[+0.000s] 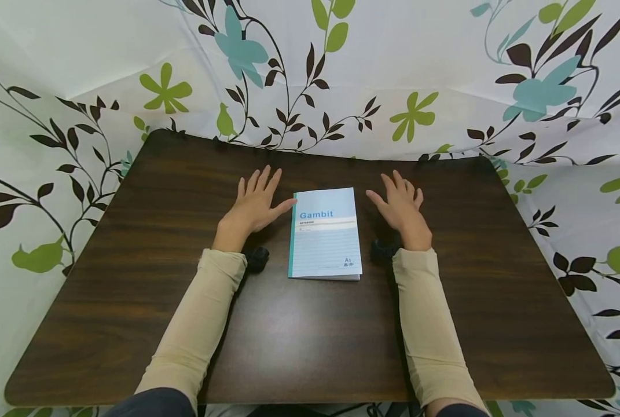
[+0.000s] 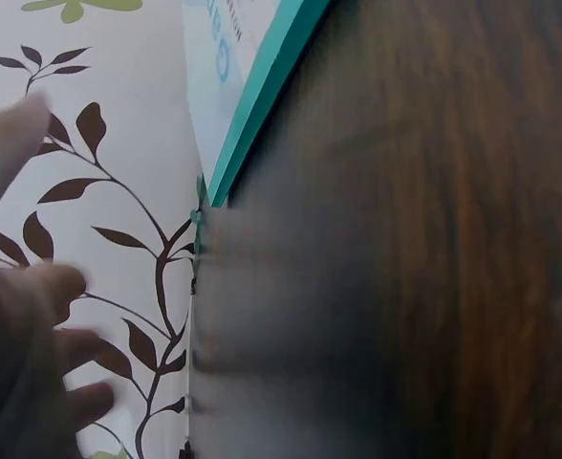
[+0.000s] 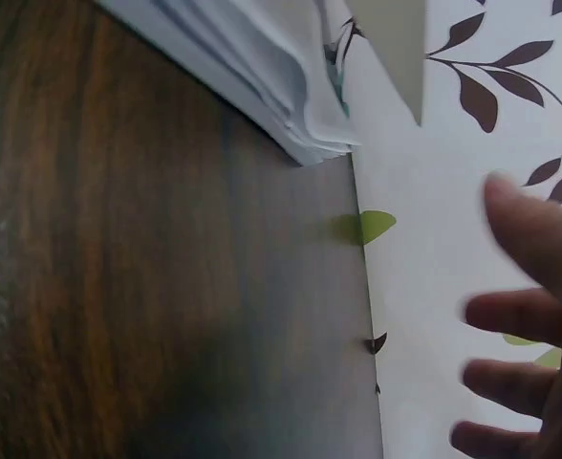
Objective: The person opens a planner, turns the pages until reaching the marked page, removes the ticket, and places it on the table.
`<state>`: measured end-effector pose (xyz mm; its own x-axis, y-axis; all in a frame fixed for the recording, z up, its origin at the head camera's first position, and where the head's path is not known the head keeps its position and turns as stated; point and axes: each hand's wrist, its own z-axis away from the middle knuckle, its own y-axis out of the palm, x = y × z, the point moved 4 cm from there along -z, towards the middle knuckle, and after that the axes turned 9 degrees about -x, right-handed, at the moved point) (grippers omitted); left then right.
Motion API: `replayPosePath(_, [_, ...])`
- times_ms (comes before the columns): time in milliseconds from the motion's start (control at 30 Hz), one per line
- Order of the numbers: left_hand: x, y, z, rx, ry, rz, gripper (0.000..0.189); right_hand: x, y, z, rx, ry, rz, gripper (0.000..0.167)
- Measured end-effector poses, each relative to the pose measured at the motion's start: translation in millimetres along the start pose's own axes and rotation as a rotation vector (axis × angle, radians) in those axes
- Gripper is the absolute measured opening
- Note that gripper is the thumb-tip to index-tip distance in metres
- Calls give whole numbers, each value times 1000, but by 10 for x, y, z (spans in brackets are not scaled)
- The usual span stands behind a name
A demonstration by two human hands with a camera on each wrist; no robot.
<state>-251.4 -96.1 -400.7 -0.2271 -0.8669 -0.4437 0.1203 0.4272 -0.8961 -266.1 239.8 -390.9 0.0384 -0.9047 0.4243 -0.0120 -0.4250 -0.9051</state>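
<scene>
A closed notebook with a pale blue cover, the word "Gambit" and a teal spine lies on the dark wooden table. My left hand is spread to its left, the thumb tip by the spine; contact cannot be made out. On the other side my right hand hovers with fingers apart and the thumb towards the notebook, a gap between them. In the left wrist view the teal spine shows beyond blurred fingers. The right wrist view catches the loose page edges, slightly fanned. Neither hand holds anything.
The table has rounded corners and stretches out on both sides of the arms. A white curtain with leaf and flower prints hangs along its back and sides. Dark wrist-worn devices sit under both wrists.
</scene>
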Motion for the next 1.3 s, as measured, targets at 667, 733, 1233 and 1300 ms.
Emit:
replayPosePath(667, [-90, 115, 203, 392, 7, 58, 121, 162, 95, 67, 207, -102, -134, 56])
replayPosePath(733, [-111, 103, 238, 407, 13, 54, 122, 182, 87, 71, 225, -101, -130, 56])
replayPosePath(1233, [-187, 189, 382, 421, 25, 2, 135, 330, 109, 157, 364, -135, -71, 49])
replayPosePath(1300, [-191, 181, 392, 422, 16, -6, 135, 345, 105, 153, 361, -141, -68, 47])
